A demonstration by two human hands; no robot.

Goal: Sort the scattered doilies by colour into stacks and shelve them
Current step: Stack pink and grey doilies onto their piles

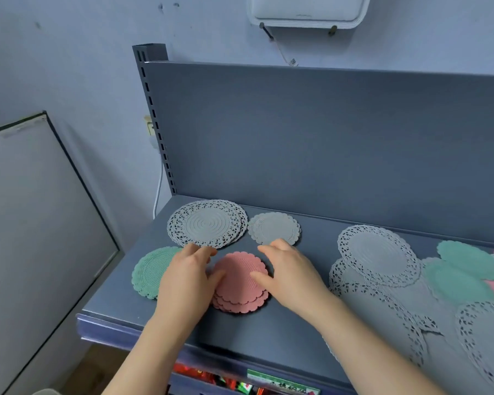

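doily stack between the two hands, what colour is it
Pink, with scalloped edges. The doily stack shows best in the head view.

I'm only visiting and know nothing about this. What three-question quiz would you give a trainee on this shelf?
1. True or false: the pink stack lies between the left hand and the right hand.
2. The doily partly hidden by the left hand is: A green, B yellow, C black.
3. Fill in: the small grey doily lies to the ____ of the lacy grey stack.
Key: 1 true; 2 A; 3 right.
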